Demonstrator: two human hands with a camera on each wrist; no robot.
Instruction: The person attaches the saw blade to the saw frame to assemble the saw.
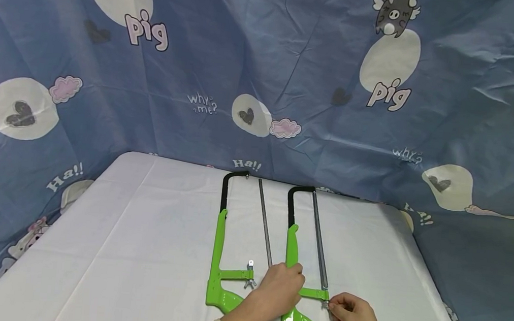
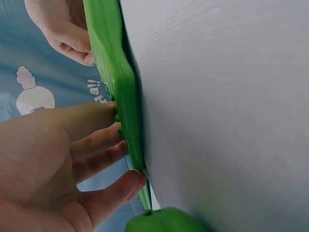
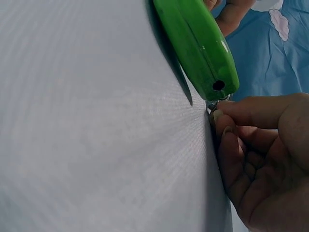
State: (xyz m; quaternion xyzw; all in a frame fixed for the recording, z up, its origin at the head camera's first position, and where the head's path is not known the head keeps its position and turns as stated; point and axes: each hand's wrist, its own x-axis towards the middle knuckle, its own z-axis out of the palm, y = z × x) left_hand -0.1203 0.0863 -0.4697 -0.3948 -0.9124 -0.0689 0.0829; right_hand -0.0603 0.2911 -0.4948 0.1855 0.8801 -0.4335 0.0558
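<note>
Two hacksaws with green frames and black front arms lie on the white table. My left hand (image 1: 278, 291) grips the frame of the right hacksaw (image 1: 293, 245) just above its handle. Seen from the left wrist, the fingers and thumb lie on either side of the green frame (image 2: 126, 106). A grey blade (image 1: 320, 240) spans the open side of this saw. At its near end, my right hand (image 1: 355, 317) pinches the wing nut (image 1: 325, 304) between thumb and forefinger. In the right wrist view those fingertips are close by the green handle (image 3: 198, 48), with the nut mostly hidden.
The left hacksaw (image 1: 218, 244) has no blade fitted, and its own wing nut (image 1: 250, 284) hangs at the crossbar. A loose blade (image 1: 265, 222) lies between the saws, its near end behind my left hand. Blue printed cloth (image 1: 192, 63) rises behind the table (image 1: 139, 252).
</note>
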